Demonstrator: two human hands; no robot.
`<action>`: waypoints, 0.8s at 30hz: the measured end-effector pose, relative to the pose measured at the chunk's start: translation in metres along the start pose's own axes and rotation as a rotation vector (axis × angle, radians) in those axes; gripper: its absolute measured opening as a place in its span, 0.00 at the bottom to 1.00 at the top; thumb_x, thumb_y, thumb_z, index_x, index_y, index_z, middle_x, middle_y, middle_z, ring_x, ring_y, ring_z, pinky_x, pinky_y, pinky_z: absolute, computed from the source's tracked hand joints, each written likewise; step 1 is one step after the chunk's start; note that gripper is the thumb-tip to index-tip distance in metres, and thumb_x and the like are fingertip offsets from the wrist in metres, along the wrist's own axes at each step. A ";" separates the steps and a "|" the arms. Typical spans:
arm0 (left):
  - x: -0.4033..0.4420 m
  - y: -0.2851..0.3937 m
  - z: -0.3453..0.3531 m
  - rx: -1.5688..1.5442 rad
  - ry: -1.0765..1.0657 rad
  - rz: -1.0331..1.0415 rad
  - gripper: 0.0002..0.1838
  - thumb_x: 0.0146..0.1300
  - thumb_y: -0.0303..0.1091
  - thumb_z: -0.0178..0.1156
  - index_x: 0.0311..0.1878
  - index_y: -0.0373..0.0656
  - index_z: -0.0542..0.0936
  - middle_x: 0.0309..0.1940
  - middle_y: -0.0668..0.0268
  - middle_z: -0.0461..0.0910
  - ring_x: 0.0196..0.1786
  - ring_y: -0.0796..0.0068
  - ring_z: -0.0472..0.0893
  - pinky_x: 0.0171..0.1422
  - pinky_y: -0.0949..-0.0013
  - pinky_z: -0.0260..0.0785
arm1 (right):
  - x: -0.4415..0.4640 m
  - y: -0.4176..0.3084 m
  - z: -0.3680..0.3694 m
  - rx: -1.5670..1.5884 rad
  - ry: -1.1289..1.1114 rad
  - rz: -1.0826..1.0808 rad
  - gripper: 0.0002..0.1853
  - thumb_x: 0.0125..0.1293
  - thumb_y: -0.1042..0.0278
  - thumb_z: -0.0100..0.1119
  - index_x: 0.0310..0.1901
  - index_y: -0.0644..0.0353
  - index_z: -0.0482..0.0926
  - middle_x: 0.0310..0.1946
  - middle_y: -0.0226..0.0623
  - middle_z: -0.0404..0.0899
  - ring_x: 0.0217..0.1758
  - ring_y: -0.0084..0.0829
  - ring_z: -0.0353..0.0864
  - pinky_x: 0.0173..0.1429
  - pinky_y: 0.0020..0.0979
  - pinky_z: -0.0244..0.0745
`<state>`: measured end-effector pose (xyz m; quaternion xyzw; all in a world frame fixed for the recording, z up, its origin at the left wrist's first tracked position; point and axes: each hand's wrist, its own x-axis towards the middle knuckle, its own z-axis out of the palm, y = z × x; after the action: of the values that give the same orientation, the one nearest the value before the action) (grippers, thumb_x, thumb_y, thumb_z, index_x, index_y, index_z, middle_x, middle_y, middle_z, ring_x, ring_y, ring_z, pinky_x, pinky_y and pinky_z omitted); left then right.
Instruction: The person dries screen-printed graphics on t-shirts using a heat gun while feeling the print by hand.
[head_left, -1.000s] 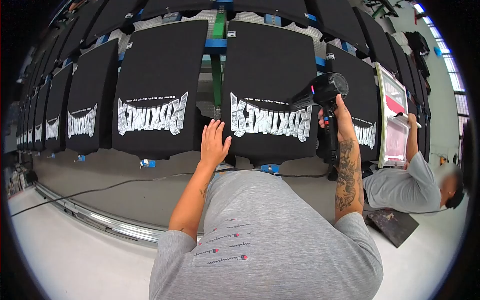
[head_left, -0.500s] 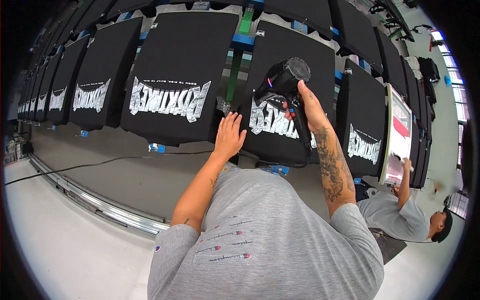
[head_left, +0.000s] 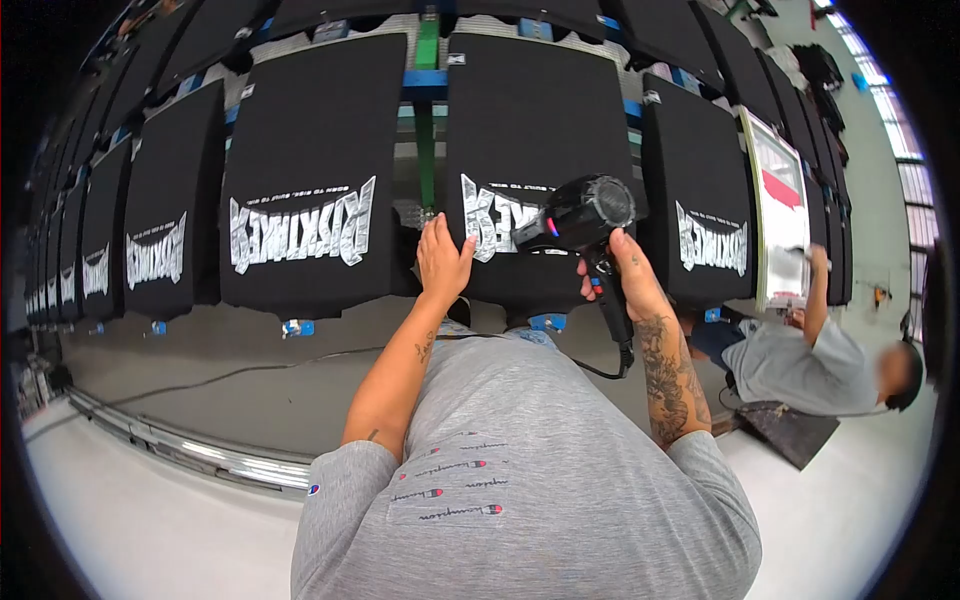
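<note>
My right hand (head_left: pixel 634 278) is closed around the handle of a black hair dryer (head_left: pixel 590 215). Its nozzle points left, over the white lettering (head_left: pixel 488 228) printed on a black T-shirt (head_left: pixel 540 110) in front of me. The dryer's body hides the right part of that print. My left hand (head_left: pixel 445 262) lies with its fingers stretched out along the left edge of the same shirt. From the handle's lower end a black cord (head_left: pixel 600 374) loops down and left.
Printed black shirts (head_left: pixel 300 130) on flat boards line up on both sides, with another row behind. At the right, a co-worker (head_left: pixel 800 365) in grey handles a screen frame (head_left: pixel 775 215). A metal rail (head_left: pixel 200 440) runs along the floor at left.
The hair dryer has moved right and toward me over the print. My left hand has shifted onto the shirt's left edge. The view has turned, so the shirts appear farther left.
</note>
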<state>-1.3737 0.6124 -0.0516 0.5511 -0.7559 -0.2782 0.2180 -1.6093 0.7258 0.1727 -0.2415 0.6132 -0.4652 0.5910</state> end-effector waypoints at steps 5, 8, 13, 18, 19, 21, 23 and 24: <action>0.003 0.003 0.005 0.007 -0.001 -0.020 0.44 0.67 0.54 0.63 0.74 0.31 0.61 0.71 0.40 0.66 0.75 0.40 0.63 0.79 0.45 0.54 | -0.029 0.010 -0.059 0.075 0.192 -0.035 0.30 0.76 0.35 0.49 0.51 0.60 0.72 0.30 0.37 0.80 0.24 0.26 0.82 0.28 0.26 0.79; 0.003 0.001 0.008 0.010 -0.013 -0.023 0.44 0.68 0.54 0.63 0.75 0.32 0.59 0.71 0.40 0.65 0.76 0.40 0.61 0.79 0.45 0.53 | -0.048 0.016 -0.092 0.046 0.326 -0.058 0.34 0.77 0.31 0.43 0.51 0.63 0.76 0.31 0.38 0.81 0.25 0.27 0.82 0.28 0.27 0.81; 0.003 0.003 0.007 -0.016 -0.023 -0.038 0.44 0.68 0.53 0.63 0.76 0.33 0.59 0.72 0.40 0.63 0.77 0.41 0.61 0.79 0.45 0.52 | -0.060 0.006 -0.122 0.094 0.417 -0.070 0.32 0.76 0.32 0.47 0.49 0.61 0.74 0.29 0.36 0.80 0.23 0.26 0.81 0.27 0.26 0.80; 0.002 0.004 0.007 0.000 -0.004 -0.041 0.43 0.69 0.54 0.62 0.77 0.35 0.59 0.72 0.42 0.63 0.77 0.42 0.60 0.79 0.45 0.52 | -0.031 -0.006 -0.144 0.092 0.433 -0.062 0.32 0.76 0.32 0.47 0.49 0.61 0.75 0.28 0.36 0.80 0.22 0.26 0.81 0.27 0.26 0.80; 0.002 0.004 0.006 0.001 0.004 -0.032 0.43 0.69 0.54 0.62 0.77 0.36 0.59 0.72 0.42 0.63 0.76 0.42 0.60 0.79 0.45 0.52 | -0.021 -0.010 -0.146 0.086 0.444 -0.061 0.32 0.76 0.32 0.47 0.49 0.61 0.75 0.28 0.36 0.80 0.22 0.26 0.81 0.27 0.26 0.80; 0.002 0.006 0.005 0.003 0.022 -0.016 0.43 0.69 0.54 0.62 0.77 0.36 0.59 0.72 0.44 0.64 0.76 0.42 0.61 0.79 0.45 0.52 | -0.004 -0.019 -0.154 0.090 0.443 -0.068 0.33 0.75 0.31 0.48 0.47 0.60 0.76 0.27 0.37 0.80 0.22 0.27 0.82 0.27 0.27 0.80; 0.001 0.008 0.004 0.013 0.043 -0.015 0.43 0.69 0.53 0.63 0.76 0.36 0.60 0.71 0.45 0.65 0.76 0.43 0.61 0.79 0.45 0.53 | 0.012 -0.028 -0.160 0.070 0.452 -0.082 0.33 0.74 0.30 0.48 0.46 0.60 0.77 0.27 0.37 0.80 0.22 0.27 0.82 0.26 0.27 0.80; 0.000 0.009 0.004 0.020 0.053 -0.008 0.42 0.69 0.53 0.63 0.76 0.36 0.60 0.71 0.45 0.64 0.76 0.43 0.61 0.78 0.45 0.53 | 0.018 -0.033 -0.161 0.058 0.444 -0.084 0.35 0.73 0.28 0.49 0.46 0.61 0.77 0.26 0.37 0.80 0.22 0.27 0.83 0.27 0.27 0.81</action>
<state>-1.3823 0.6149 -0.0486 0.5635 -0.7503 -0.2569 0.2313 -1.7740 0.7412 0.1707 -0.1414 0.7040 -0.5486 0.4282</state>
